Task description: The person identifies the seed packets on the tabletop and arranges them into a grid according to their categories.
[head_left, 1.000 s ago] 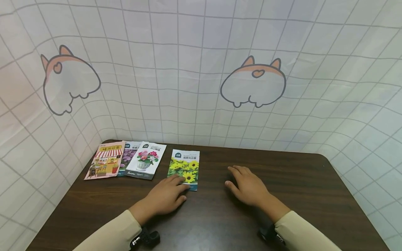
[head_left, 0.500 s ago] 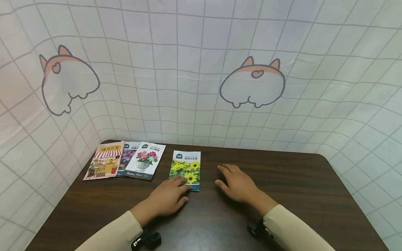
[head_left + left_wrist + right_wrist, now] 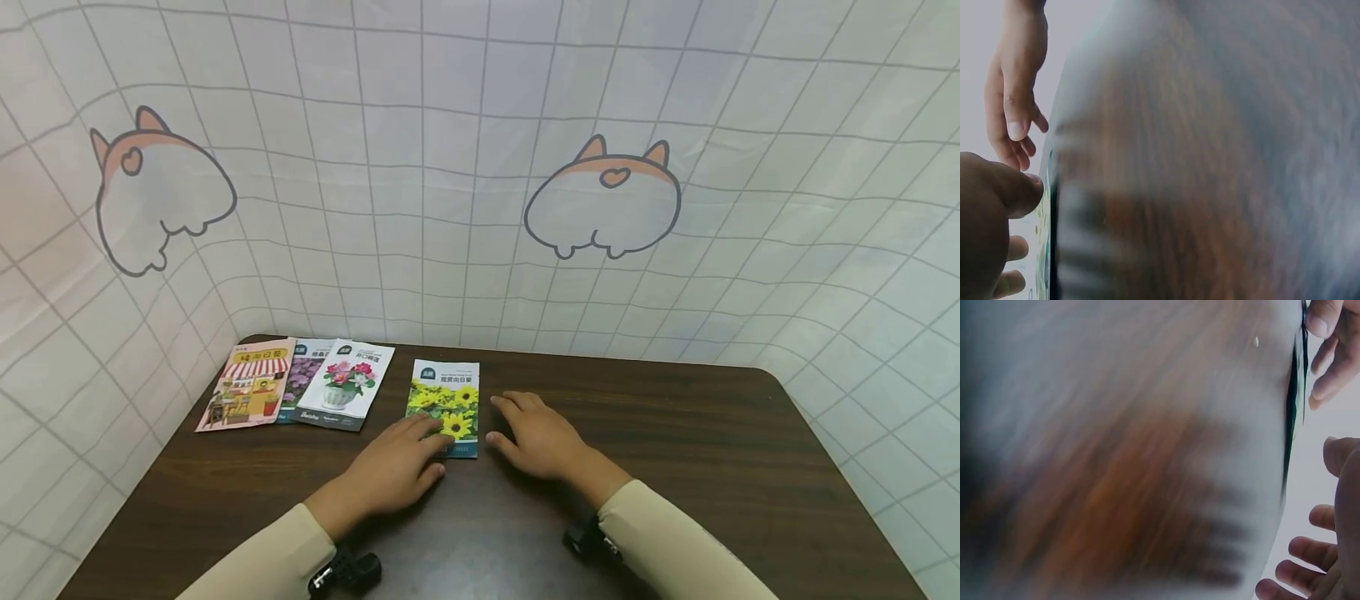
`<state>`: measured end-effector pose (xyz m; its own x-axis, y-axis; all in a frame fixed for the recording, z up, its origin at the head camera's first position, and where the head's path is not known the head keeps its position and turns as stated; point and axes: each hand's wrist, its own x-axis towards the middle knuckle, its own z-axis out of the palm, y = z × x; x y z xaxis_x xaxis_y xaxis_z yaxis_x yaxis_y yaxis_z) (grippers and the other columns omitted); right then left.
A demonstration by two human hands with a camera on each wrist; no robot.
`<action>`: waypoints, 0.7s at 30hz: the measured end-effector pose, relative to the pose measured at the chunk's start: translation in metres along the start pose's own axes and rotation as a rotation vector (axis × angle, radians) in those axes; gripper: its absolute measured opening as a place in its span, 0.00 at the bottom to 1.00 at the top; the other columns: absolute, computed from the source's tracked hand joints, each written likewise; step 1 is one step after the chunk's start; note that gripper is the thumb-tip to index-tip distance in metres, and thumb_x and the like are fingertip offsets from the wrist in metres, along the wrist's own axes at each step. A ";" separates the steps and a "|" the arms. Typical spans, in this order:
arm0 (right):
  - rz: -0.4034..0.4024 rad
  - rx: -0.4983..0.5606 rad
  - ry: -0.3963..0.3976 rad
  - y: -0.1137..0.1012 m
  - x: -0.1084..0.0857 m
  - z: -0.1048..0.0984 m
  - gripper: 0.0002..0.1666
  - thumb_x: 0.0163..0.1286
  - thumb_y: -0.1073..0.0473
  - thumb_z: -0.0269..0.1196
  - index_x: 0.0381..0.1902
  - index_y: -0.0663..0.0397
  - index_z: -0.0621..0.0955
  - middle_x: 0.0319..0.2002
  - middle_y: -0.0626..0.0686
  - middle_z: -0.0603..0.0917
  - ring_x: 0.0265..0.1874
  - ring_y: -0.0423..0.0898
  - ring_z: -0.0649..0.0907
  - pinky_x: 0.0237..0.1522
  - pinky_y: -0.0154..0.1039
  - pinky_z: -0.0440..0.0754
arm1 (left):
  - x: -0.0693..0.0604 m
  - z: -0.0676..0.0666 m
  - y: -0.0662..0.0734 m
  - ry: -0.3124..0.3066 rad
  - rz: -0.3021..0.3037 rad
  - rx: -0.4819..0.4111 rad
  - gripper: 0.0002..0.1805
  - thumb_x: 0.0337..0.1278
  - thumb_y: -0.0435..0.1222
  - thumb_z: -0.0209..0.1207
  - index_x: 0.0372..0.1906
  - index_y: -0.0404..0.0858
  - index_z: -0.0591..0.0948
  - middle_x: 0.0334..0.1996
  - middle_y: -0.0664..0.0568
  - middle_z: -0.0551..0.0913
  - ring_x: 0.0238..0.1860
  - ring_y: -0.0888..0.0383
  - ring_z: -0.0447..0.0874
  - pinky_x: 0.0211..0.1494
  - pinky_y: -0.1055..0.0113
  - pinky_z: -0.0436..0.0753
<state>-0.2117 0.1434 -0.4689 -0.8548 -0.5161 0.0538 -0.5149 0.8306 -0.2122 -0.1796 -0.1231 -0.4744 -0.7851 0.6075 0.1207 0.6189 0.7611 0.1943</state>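
Observation:
A seed packet with yellow sunflowers (image 3: 444, 408) lies flat on the dark wooden table (image 3: 660, 442). Over its lower left corner my left hand (image 3: 392, 467) is spread palm down, fingers loosely extended and covering that corner. Whether those fingertips press the packet I cannot tell. Just right of the packet, my right hand (image 3: 542, 440) holds nothing, its relaxed fingers pointing towards the packet's right edge with a small gap. From the left wrist, the packet (image 3: 1043, 244) appears edge-on under the left fingers. The right wrist view shows separated right fingers off the tabletop.
Three more packets lie at the table's back left: a pink one with a shop drawing (image 3: 250, 383), a purple-flower one (image 3: 302, 379) partly covered, and a white one with potted flowers (image 3: 347, 385). A white grid-patterned curtain (image 3: 450, 167) encloses the back and sides.
My right hand has moved left, closer to the sunflower packet. My left hand has stayed nearly in place over the packet's corner. The packet has barely shifted.

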 end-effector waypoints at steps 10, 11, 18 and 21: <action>-0.033 -0.005 -0.025 -0.017 0.016 0.001 0.40 0.79 0.36 0.54 0.76 0.55 0.68 0.74 0.58 0.68 0.73 0.56 0.67 0.69 0.56 0.70 | -0.004 -0.006 -0.010 0.025 -0.016 0.005 0.23 0.70 0.45 0.62 0.65 0.41 0.81 0.67 0.41 0.75 0.71 0.38 0.68 0.72 0.41 0.67; -0.040 -0.010 -0.027 -0.018 0.018 0.002 0.40 0.79 0.36 0.54 0.76 0.55 0.68 0.74 0.58 0.68 0.74 0.56 0.66 0.69 0.56 0.70 | -0.004 -0.006 -0.011 0.025 -0.019 0.006 0.23 0.70 0.45 0.62 0.65 0.41 0.81 0.67 0.41 0.75 0.71 0.37 0.68 0.72 0.41 0.67; -0.074 -0.040 -0.072 -0.029 0.027 0.006 0.41 0.78 0.36 0.54 0.77 0.55 0.66 0.75 0.57 0.67 0.75 0.55 0.65 0.70 0.54 0.69 | -0.004 -0.007 -0.017 0.034 -0.034 -0.004 0.22 0.70 0.45 0.63 0.64 0.42 0.81 0.68 0.42 0.75 0.72 0.38 0.67 0.73 0.42 0.66; -0.077 -0.048 -0.085 -0.031 0.029 0.008 0.41 0.78 0.36 0.54 0.78 0.55 0.66 0.75 0.56 0.67 0.75 0.55 0.65 0.71 0.53 0.68 | -0.004 -0.007 -0.019 0.045 -0.034 -0.003 0.22 0.69 0.45 0.63 0.63 0.43 0.82 0.68 0.41 0.75 0.71 0.38 0.68 0.72 0.42 0.67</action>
<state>-0.2198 0.1011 -0.4687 -0.8052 -0.5929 -0.0157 -0.5829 0.7959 -0.1637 -0.1885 -0.1415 -0.4719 -0.8059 0.5708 0.1574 0.5920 0.7801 0.2022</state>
